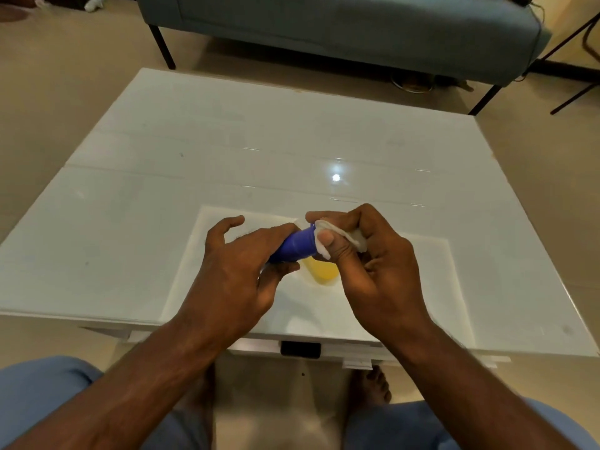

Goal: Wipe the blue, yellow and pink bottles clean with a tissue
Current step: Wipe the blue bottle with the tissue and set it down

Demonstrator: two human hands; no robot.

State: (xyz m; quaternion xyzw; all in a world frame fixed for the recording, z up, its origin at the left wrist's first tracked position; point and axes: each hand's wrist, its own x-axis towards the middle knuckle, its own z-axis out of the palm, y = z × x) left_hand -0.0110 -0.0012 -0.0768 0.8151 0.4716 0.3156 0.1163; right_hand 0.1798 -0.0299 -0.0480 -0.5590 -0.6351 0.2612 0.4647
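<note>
My left hand (240,271) grips the blue bottle (297,245) and holds it tilted above the table, its upper end pointing right. My right hand (367,254) pinches a crumpled white tissue (352,237) and presses it against that end of the blue bottle with thumb and fingers. The yellow bottle (321,271) lies on a white cloth (422,280) below my hands, partly hidden by them. No pink bottle shows in this view.
The white glossy table (227,151) stretches ahead, its near edge close to my knees. A grey sofa (341,24) on dark legs stands beyond the table's far edge. Beige floor surrounds the table.
</note>
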